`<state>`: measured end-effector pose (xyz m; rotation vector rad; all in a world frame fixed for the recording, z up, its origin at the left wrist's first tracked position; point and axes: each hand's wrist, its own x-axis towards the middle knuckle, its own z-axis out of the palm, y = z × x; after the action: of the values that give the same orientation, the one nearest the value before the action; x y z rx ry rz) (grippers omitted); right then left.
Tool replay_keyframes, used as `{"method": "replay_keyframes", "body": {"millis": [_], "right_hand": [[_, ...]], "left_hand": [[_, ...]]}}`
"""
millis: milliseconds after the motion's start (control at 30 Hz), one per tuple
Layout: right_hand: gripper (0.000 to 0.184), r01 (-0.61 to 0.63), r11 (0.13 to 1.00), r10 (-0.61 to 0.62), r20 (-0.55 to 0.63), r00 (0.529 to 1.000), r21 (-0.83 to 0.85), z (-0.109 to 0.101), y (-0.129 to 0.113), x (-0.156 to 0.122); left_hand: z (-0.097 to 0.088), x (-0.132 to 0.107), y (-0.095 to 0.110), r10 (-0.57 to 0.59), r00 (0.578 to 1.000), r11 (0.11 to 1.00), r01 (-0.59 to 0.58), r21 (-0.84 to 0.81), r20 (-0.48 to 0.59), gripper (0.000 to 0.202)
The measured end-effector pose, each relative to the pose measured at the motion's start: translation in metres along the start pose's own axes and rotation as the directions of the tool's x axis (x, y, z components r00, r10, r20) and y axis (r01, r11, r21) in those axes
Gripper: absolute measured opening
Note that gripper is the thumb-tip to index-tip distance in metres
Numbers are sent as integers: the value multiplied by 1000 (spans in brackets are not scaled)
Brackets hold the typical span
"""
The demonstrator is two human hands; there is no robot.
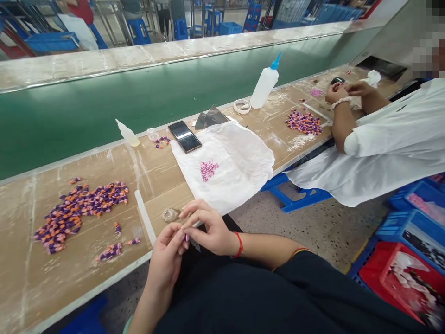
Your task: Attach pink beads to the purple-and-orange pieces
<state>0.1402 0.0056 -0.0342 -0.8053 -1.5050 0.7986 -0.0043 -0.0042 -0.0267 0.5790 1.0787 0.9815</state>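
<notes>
Your left hand (164, 260) and right hand (210, 230) are both curled in and close together, and their fingertips pinch a small piece (187, 238) between them. Your fingers hide most of it: only a purple tip shows, so its shape is hard to make out, and you can't tell which fingers carry most of its weight. It sits just beyond the bench edge, in front of the plastic sheet (222, 162). A red string (238, 244) circles your right wrist.

To the left of the sheet lies a large pile of purple and orange pieces (79, 213), with a few small clumps scattered around it. Pink beads (209, 170) sit in a heap on the sheet. Just past the sheet are a phone (184, 136) and a small clump of the same pieces (162, 141), with a small squeeze bottle (128, 133) beyond them to the left. A taller bottle with a blue nozzle (264, 86) stands beyond the sheet to the right.

Further right, a co-worker in a white smock (392, 144) has both hands (342, 93) clasped together at the bench, beside another pile (304, 122). Whatever those hands hold, if anything, is hidden.
</notes>
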Motion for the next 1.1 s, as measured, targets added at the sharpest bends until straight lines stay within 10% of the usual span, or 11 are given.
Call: {"method": "replay_keyframes", "body": {"millis": [467, 867, 1100], "right_hand": [[9, -145, 988, 150, 114, 982, -52, -5, -5, -2], [13, -30, 959, 138, 372, 918, -283, -23, -11, 16], [10, -326, 934, 357, 424, 833, -147, -22, -9, 17]], "left_hand": [[1, -11, -2, 378, 926, 847, -344, 406, -4, 22], [2, -14, 1, 335, 940, 807, -326, 493, 73, 17], [2, -14, 7, 221, 970, 894, -244, 376, 104, 24]]}}
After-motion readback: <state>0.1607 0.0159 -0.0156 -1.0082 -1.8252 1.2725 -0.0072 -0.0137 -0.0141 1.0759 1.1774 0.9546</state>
